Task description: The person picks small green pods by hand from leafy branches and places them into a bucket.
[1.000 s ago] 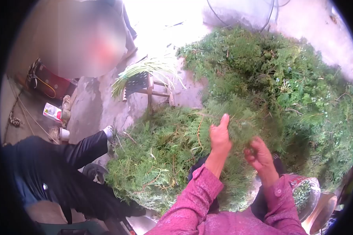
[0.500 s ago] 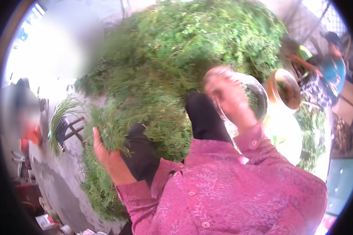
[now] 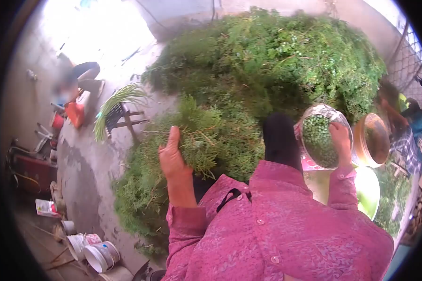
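My left hand [image 3: 176, 161] is closed around a feathery green conifer branch [image 3: 199, 140], its thumb pointing up and the sprays spreading to the right. At the right, my right hand [image 3: 341, 138] reaches over the rim of a bucket [image 3: 309, 161]. Small round green cones or berries [image 3: 318, 133] fill much of this bucket. The fingers of that hand look drawn together against the bucket's contents; whatever is between them is hidden. Around my dark-trousered legs lies a heap of cut conifer branches [image 3: 145, 187].
A larger green pile [image 3: 276, 51] rises ahead. Beside the bucket stand an orange-rimmed tub [image 3: 377, 140] and a bright green basin [image 3: 368, 192]. A stool [image 3: 126, 117] bears long green stems [image 3: 119, 100]. White pails [image 3: 101, 255] lie lower left. People sit at both sides.
My right hand has come down from a blurred, raised position to the bucket. My left hand still holds greenery, now close to the heap. The whole view has shifted.
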`<state>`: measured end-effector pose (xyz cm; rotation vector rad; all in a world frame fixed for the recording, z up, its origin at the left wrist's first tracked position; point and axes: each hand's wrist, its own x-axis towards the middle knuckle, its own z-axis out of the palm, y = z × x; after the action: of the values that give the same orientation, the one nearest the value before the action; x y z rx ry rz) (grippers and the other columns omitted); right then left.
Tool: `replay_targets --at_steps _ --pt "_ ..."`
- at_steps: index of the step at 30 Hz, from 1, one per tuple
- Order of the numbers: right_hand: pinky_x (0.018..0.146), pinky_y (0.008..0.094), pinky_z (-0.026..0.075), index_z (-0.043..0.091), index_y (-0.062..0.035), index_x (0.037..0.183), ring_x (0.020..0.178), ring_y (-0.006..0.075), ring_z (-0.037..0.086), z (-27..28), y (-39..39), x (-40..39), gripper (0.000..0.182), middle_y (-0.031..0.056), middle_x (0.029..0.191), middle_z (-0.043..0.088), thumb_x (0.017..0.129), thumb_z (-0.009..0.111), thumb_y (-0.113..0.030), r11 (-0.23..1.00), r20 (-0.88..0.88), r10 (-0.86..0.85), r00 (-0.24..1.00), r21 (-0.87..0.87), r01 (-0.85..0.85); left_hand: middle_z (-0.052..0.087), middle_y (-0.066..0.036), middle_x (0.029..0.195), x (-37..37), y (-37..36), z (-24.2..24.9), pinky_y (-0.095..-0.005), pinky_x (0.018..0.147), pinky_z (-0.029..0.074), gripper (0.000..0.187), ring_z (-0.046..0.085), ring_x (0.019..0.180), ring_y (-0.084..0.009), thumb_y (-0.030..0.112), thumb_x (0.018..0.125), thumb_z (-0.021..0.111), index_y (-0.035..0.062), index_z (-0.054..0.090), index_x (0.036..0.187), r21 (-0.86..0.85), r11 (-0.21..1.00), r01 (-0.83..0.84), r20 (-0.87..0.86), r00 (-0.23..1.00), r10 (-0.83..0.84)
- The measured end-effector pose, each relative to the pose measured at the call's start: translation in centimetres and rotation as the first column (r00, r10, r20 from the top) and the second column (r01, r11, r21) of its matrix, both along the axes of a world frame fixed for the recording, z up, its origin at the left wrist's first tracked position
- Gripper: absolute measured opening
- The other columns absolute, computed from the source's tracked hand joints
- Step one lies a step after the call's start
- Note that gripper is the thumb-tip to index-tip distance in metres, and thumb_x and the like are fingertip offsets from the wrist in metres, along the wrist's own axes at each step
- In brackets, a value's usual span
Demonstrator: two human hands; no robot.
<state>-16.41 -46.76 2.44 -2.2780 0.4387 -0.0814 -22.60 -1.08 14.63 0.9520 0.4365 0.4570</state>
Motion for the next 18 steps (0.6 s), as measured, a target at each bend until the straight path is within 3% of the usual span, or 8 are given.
replay_targets --at_steps 2,4,7,9,11,12,14,18 --pt "0.069 0.0292 0.047 0.061 0.0023 0.099 0.071 0.0177 0.059 1.1 0.9 1.5 0.029 0.0091 0.083 0.064 0.079 0.057 -0.019 0.994 0.002 -0.009 1.0 0.109 0.008 0.062 -0.011 0.09 -0.1 -0.4 0.6 -0.0345 0.061 0.054 0.017 0.063 0.072 -0.02 0.005 0.08 0.062 -0.0006 0.057 0.096 -0.037 0.999 -0.029 0.069 0.997 0.032" --pt "0.06 0.0236 0.045 0.061 0.0008 0.095 0.062 0.0103 0.053 4.7 4.3 1.9 0.02 0.0041 0.073 0.06 0.08 0.058 -0.011 0.777 0.178 0.07 0.982 0.607 -0.165 0.062 -0.01 0.09 -0.3 -0.3 0.2 -0.0348 0.061 0.055 0.02 0.063 0.073 -0.0206 0.004 0.081 0.06 -0.0003 0.055 0.1 -0.027 0.999 -0.018 0.072 0.997 0.02" --pt "0.058 0.0194 0.046 0.061 -0.004 0.091 0.062 0.0088 0.055 10.5 12.1 1.2 0.014 0.0024 0.076 0.06 0.077 0.064 -0.006 0.623 0.425 0.205 0.882 0.638 -0.453 0.061 -0.01 0.092 -0.4 -1.3 1.1 -0.0348 0.062 0.054 0.023 0.062 0.075 -0.0207 0.004 0.08 0.061 -0.0006 0.054 0.102 0.03 0.999 -0.027 0.093 0.995 0.024" --pt "0.065 0.0204 0.047 0.061 -0.0024 0.092 0.074 0.0081 0.056 14.5 17.5 -0.7 0.017 0.0027 0.084 0.061 0.075 0.062 0.0 0.614 0.456 0.331 0.826 0.561 -0.556 0.061 -0.01 0.092 -0.4 -2.0 1.4 -0.0346 0.062 0.054 0.024 0.062 0.075 -0.0202 0.005 0.079 0.063 -0.0013 0.054 0.1 0.083 0.995 -0.052 0.096 0.994 0.044" --pt "0.066 0.0218 0.047 0.062 -0.0023 0.092 0.075 0.0086 0.056 16.3 21.5 -2.5 0.022 0.0028 0.082 0.06 0.071 0.067 -0.003 0.576 0.491 0.561 0.667 0.347 -0.74 0.061 -0.01 0.093 -0.8 -2.2 1.2 -0.0345 0.064 0.053 0.026 0.061 0.077 -0.0197 0.006 0.079 0.064 -0.0007 0.054 0.101 0.113 0.993 -0.046 0.078 0.996 0.038" --pt "0.063 0.0231 0.048 0.062 -0.0025 0.092 0.073 0.0102 0.057 16.7 22.8 -2.8 0.024 0.0047 0.082 0.06 0.069 0.07 -0.006 0.512 0.558 0.668 0.492 0.136 -0.848 0.061 -0.01 0.093 -0.9 -2.4 1.3 -0.0345 0.064 0.053 0.026 0.061 0.077 -0.0197 0.006 0.079 0.064 -0.0007 0.054 0.101 0.119 0.992 -0.044 0.077 0.996 0.035" --pt "0.058 0.0295 0.047 0.06 -0.003 0.091 0.069 0.0215 0.058 16.3 25.8 -3.8 0.029 0.0106 0.081 0.058 0.066 0.071 -0.011 0.484 0.634 0.711 0.304 -0.127 -0.866 0.06 -0.01 0.094 -1.1 -2.6 1.5 -0.0349 0.065 0.052 0.027 0.06 0.078 -0.02 0.006 0.078 0.064 0.0006 0.053 0.102 0.099 0.994 -0.037 0.031 0.999 0.034" --pt "0.06 0.0346 0.046 0.06 -0.0055 0.09 0.07 0.0287 0.056 15.0 27.8 -3.8 0.023 0.011 0.078 0.057 0.069 0.066 -0.012 0.444 0.565 0.789 0.242 -0.252 -0.86 0.06 -0.01 0.094 -1.5 -2.9 1.8 -0.0348 0.066 0.052 0.028 0.06 0.078 -0.0201 0.007 0.079 0.064 0.0007 0.052 0.103 0.11 0.993 -0.048 0.018 0.999 0.046"
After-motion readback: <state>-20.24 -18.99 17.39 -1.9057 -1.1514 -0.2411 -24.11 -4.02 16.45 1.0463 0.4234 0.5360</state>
